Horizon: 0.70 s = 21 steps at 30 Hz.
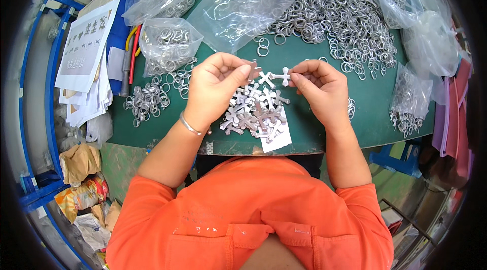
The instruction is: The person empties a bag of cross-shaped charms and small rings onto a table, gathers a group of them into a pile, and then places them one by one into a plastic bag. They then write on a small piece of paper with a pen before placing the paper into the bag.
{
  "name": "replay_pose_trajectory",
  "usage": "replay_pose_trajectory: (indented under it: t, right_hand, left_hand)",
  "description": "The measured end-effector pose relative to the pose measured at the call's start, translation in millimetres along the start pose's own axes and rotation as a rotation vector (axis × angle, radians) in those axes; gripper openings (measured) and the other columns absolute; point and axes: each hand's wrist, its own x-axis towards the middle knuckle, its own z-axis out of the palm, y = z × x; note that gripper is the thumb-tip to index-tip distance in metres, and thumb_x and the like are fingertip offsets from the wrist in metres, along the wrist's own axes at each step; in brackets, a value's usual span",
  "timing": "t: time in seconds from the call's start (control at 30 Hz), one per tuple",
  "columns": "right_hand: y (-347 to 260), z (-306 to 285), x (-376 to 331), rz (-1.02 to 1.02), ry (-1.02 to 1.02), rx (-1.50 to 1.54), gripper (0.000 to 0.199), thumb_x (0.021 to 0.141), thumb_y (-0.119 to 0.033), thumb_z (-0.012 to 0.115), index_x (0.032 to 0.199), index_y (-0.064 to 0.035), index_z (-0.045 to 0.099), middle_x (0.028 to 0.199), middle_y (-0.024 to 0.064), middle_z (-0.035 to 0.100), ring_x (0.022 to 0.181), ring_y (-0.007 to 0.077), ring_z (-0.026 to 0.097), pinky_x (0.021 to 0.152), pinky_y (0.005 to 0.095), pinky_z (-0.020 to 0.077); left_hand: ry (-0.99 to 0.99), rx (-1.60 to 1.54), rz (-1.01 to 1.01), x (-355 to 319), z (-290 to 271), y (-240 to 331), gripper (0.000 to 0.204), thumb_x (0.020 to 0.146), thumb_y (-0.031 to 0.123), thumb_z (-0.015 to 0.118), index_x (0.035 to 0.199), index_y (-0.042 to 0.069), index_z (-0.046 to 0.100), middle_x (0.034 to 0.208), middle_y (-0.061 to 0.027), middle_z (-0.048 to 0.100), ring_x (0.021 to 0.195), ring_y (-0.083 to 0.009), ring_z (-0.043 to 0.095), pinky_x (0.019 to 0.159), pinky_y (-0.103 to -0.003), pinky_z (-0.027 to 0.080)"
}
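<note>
Between the thumb and fingers of my right hand (324, 86) is a silver cross pendant (285, 76), held by one end over the table. My left hand (214, 85) pinches another cross pendant (252, 68), seen edge-on and partly covered by the fingertips. Below and between both hands lies a pile of silver cross pendants (253, 108), some shiny, some darker. A white slip of paper (277, 140) sticks out from under the pile's near right side. One more cross (266, 79) lies at the pile's far edge, close to the held ones.
A large heap of metal rings (324, 11) covers the far right of the green table (373, 118). Clear plastic bags (170, 42) of rings stand far left, beside a small ring pile (148, 101). Another bag (410, 98) lies at right. Printed sheets (85, 52) hang at left.
</note>
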Motion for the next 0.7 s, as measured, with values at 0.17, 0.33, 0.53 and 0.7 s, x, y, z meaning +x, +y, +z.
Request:
replay_pose_trajectory:
  t: [0.17, 0.33, 0.53, 0.7]
  right_hand:
    - [-4.2, -5.0, 0.5, 0.128, -0.059, 0.162, 0.011, 0.087, 0.000, 0.063, 0.097, 0.0024, 0.063, 0.092, 0.0088, 0.068, 0.080, 0.0132, 0.067, 0.065, 0.0229, 0.0532]
    - [-3.5, -4.7, 0.9, 0.147, -0.073, 0.189, 0.011, 0.087, 0.002, 0.061, 0.098, 0.0034, 0.063, 0.093, 0.0106, 0.068, 0.081, 0.0146, 0.067, 0.066, 0.0237, 0.0546]
    - [-2.9, -4.1, 1.5, 0.171, -0.086, 0.191, 0.012, 0.086, 0.003, 0.061, 0.098, 0.0038, 0.063, 0.093, 0.0116, 0.067, 0.081, 0.0147, 0.067, 0.068, 0.0246, 0.0555]
    - [-2.5, -3.0, 2.3, 0.186, -0.093, 0.190, 0.012, 0.086, 0.004, 0.061, 0.098, 0.0041, 0.062, 0.093, 0.0117, 0.067, 0.081, 0.0147, 0.067, 0.068, 0.0247, 0.0556]
  left_hand:
    - [-0.066, -0.283, -0.275, 0.0, -2.8, 6.1, 0.023, 0.094, 0.008, 0.054, 0.114, -0.004, 0.055, 0.103, -0.0178, 0.066, 0.098, -0.0284, 0.067, 0.080, -0.031, 0.058]
    - [-0.095, -0.335, -0.313, -2.7, -0.4, 7.6, 0.031, 0.094, 0.008, 0.052, 0.122, -0.006, 0.052, 0.110, -0.0194, 0.064, 0.101, -0.0300, 0.066, 0.083, -0.032, 0.057]
    - [-0.103, -0.316, -0.322, -3.2, 0.4, 9.9, 0.033, 0.093, 0.006, 0.055, 0.123, -0.007, 0.051, 0.111, -0.0196, 0.064, 0.102, -0.0303, 0.066, 0.083, -0.032, 0.057]
    - [-0.103, -0.285, -0.332, -3.2, 0.5, 9.3, 0.033, 0.092, 0.005, 0.056, 0.123, -0.007, 0.051, 0.111, -0.0197, 0.064, 0.101, -0.0303, 0.066, 0.082, -0.031, 0.057]
